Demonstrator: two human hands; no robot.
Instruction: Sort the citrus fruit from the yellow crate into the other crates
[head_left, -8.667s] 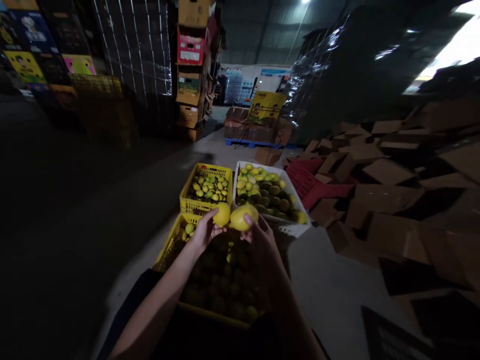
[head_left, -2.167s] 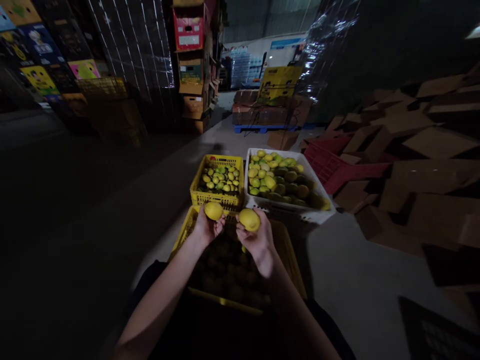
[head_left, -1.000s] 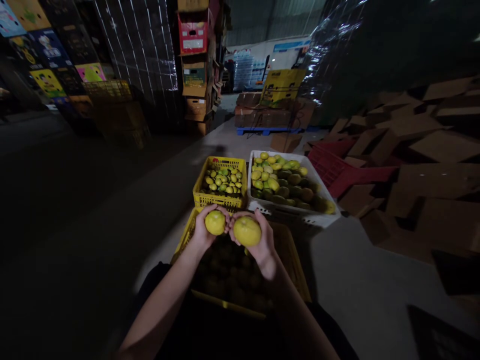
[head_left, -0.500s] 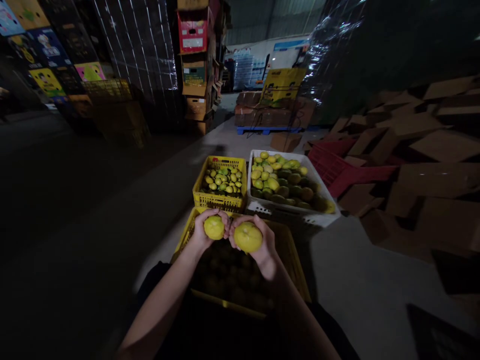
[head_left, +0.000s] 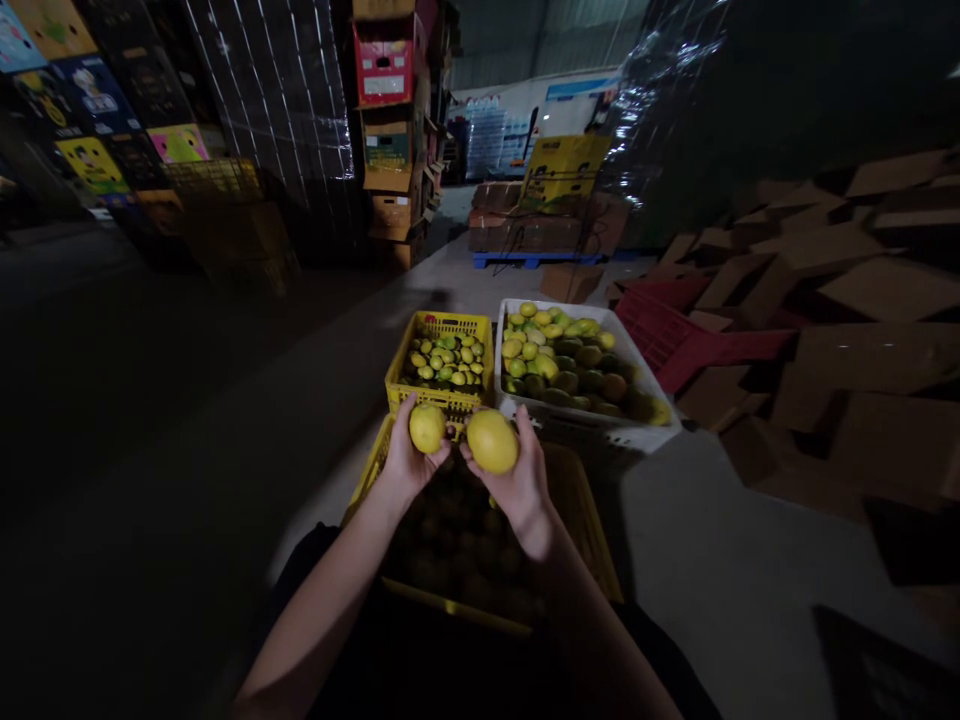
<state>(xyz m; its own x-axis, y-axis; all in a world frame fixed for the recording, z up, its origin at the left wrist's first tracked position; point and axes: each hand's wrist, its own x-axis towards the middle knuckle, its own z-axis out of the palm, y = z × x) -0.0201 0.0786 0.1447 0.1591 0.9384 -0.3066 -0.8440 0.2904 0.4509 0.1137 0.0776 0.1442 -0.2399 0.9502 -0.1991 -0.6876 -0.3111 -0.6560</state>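
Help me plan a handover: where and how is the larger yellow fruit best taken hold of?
Probably around the upper middle of the larger yellow fruit, coming from above with curved fingers. Its rounded top is exposed, while the right hand cups it from below and the sides. It has no handle, so a wide, wrapping grip should suit its smooth curve.

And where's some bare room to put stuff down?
Bare floor shows left of both yellow crates, and between the near one and the cardboard heap. It's crowded inside the fruit-filled white crate and in the heap itself.
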